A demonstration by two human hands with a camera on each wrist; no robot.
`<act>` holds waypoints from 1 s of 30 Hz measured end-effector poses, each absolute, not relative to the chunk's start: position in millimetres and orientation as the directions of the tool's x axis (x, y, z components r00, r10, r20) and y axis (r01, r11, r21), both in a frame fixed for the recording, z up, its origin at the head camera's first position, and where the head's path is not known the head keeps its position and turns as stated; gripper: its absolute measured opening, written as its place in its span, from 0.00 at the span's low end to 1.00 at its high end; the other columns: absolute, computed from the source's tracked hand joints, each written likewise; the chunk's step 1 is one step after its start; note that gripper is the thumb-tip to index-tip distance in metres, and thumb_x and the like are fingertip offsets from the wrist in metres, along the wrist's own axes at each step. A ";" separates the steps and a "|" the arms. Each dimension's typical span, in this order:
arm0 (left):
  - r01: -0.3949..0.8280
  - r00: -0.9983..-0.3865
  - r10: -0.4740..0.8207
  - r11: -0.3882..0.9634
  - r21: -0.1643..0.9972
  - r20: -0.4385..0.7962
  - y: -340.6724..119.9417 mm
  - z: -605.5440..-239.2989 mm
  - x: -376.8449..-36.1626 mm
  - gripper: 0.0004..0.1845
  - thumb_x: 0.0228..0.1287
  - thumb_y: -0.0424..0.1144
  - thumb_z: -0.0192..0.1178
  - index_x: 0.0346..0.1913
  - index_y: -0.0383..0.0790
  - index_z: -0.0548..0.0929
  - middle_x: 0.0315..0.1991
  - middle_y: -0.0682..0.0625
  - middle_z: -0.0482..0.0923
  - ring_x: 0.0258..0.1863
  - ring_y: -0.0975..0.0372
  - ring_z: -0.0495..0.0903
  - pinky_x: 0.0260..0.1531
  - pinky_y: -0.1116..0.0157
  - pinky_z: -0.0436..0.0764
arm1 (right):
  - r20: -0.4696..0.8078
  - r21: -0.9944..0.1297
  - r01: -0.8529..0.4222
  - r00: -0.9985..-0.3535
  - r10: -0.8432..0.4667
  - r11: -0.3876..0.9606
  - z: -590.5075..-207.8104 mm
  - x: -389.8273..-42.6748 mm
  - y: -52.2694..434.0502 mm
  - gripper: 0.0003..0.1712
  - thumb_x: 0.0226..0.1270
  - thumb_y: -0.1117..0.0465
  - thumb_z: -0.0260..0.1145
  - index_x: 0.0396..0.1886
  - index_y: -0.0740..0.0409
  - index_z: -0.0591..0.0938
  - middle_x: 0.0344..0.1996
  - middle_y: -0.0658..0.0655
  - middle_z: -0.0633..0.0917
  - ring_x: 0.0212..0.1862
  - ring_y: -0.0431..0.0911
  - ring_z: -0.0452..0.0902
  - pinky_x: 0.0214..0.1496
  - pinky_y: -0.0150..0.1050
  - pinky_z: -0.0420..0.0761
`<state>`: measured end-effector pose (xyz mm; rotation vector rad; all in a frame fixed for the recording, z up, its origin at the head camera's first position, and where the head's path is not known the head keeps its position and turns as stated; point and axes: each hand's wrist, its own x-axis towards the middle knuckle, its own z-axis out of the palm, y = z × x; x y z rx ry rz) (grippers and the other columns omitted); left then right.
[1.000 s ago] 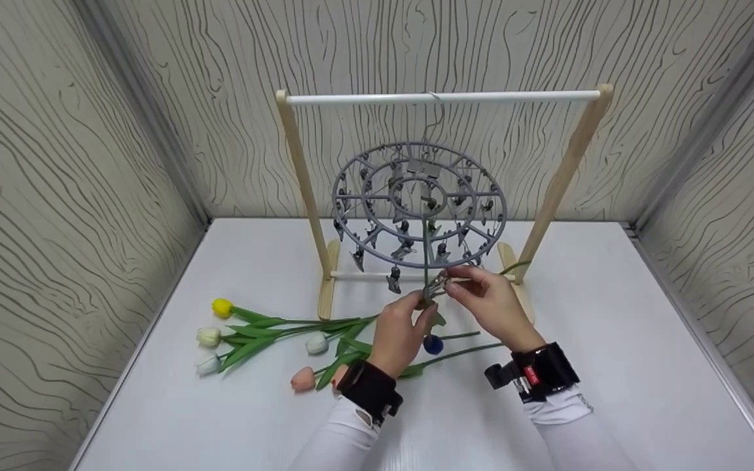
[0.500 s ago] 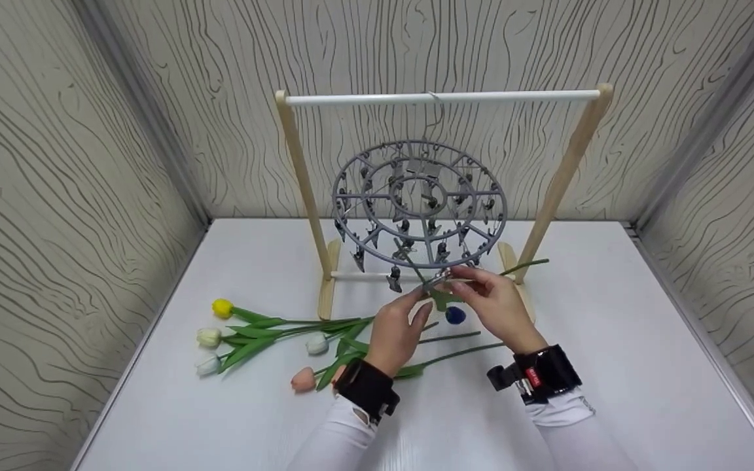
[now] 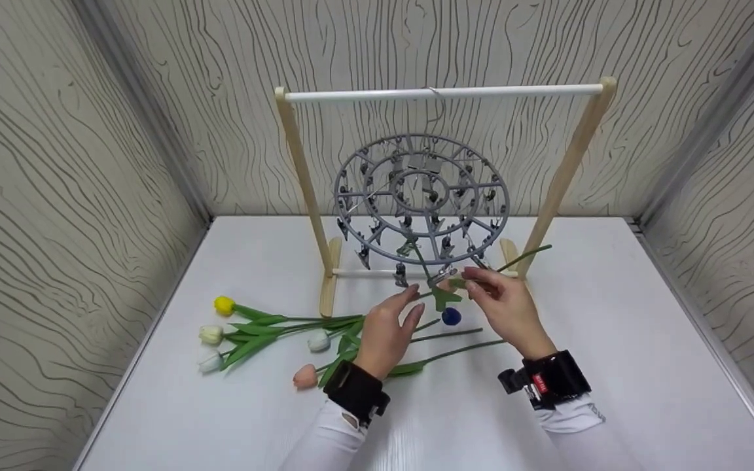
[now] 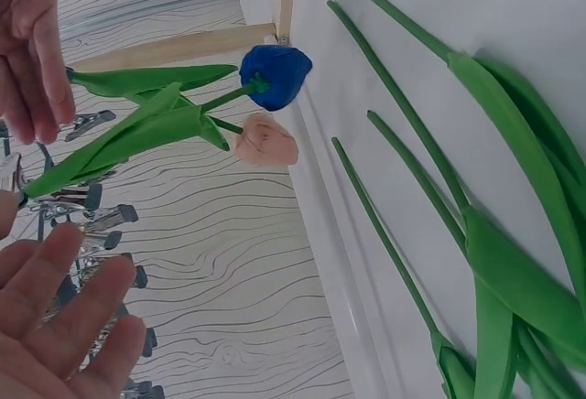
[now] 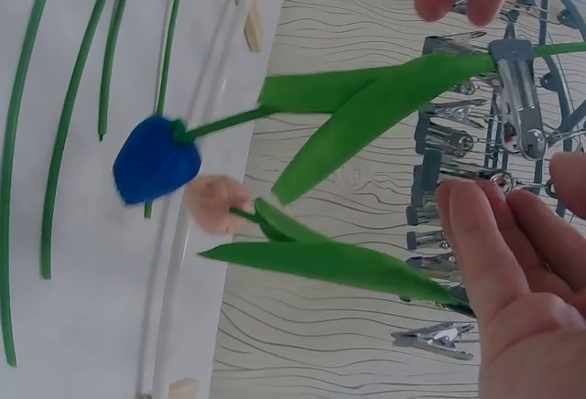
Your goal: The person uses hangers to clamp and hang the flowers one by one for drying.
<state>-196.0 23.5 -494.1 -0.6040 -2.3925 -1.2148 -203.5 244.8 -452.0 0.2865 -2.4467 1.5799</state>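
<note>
I see my left hand nearest, fingers straight and relaxed, holding nothing, just at 7 o'clock of the blue tulip. My right hand pinches that tulip's green stem near a metal clip; the blue head dangles below the clip, above the bench. To do this well, I judge the stem should sit deep between the clip's jaws before the right grip lets go, with the left hand ready beneath. The leaves look smooth and waxy, the clip is thin bright metal. At 9 o'clock more tulips lie flat. Farther off, the round grey plastic hanger hangs from a white rail on pale wooden legs.
</note>
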 end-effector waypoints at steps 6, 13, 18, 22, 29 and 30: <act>0.563 -0.810 0.224 0.561 0.607 0.543 6.1 -494.4 -186.3 0.17 0.74 0.39 0.63 0.60 0.35 0.84 0.48 0.46 0.88 0.52 0.55 0.86 0.53 0.57 0.83 | 0.375 -0.825 -0.339 -0.927 -0.009 0.453 -458.4 -190.9 248.0 0.15 0.72 0.70 0.66 0.55 0.69 0.85 0.51 0.64 0.87 0.50 0.46 0.85 0.50 0.23 0.80; 0.553 -0.817 0.230 0.571 0.607 0.528 -21.5 -505.2 -174.3 0.14 0.74 0.40 0.63 0.57 0.37 0.85 0.50 0.47 0.88 0.51 0.56 0.85 0.53 0.57 0.83 | 0.338 -0.811 -0.288 -0.941 0.005 0.509 -474.6 -173.1 258.1 0.14 0.73 0.67 0.67 0.56 0.63 0.86 0.52 0.60 0.88 0.52 0.50 0.85 0.49 0.23 0.80; 0.530 -0.836 0.234 0.578 0.620 0.497 -36.4 -517.6 -165.6 0.13 0.73 0.39 0.64 0.54 0.38 0.87 0.50 0.47 0.88 0.51 0.56 0.85 0.53 0.58 0.83 | 0.281 -0.824 -0.229 -0.960 0.023 0.518 -490.1 -162.4 263.3 0.13 0.73 0.67 0.67 0.54 0.61 0.86 0.52 0.59 0.88 0.51 0.48 0.84 0.48 0.24 0.81; 0.512 -0.851 0.253 0.596 0.618 0.460 -39.8 -527.1 -160.0 0.12 0.71 0.37 0.66 0.52 0.37 0.87 0.49 0.47 0.88 0.50 0.55 0.85 0.52 0.58 0.83 | 0.244 -0.821 -0.185 -0.969 0.039 0.541 -502.6 -153.3 264.6 0.12 0.72 0.67 0.67 0.52 0.61 0.87 0.50 0.56 0.89 0.49 0.45 0.84 0.47 0.26 0.82; 0.497 -0.866 0.337 0.663 0.560 0.370 -38.5 -545.1 -158.3 0.13 0.70 0.38 0.67 0.53 0.37 0.87 0.48 0.46 0.88 0.50 0.54 0.85 0.53 0.57 0.82 | 0.162 -0.832 -0.121 -0.986 0.029 0.542 -521.6 -139.0 263.2 0.12 0.71 0.68 0.68 0.52 0.59 0.87 0.49 0.54 0.89 0.49 0.44 0.84 0.48 0.28 0.83; 0.494 -0.868 0.349 0.676 0.546 0.353 -37.9 -548.1 -158.1 0.13 0.70 0.39 0.67 0.53 0.37 0.87 0.49 0.46 0.88 0.50 0.53 0.85 0.53 0.57 0.82 | 0.147 -0.835 -0.108 -0.989 0.029 0.540 -523.4 -137.1 263.2 0.12 0.71 0.68 0.68 0.51 0.58 0.87 0.49 0.54 0.89 0.50 0.44 0.84 0.48 0.28 0.83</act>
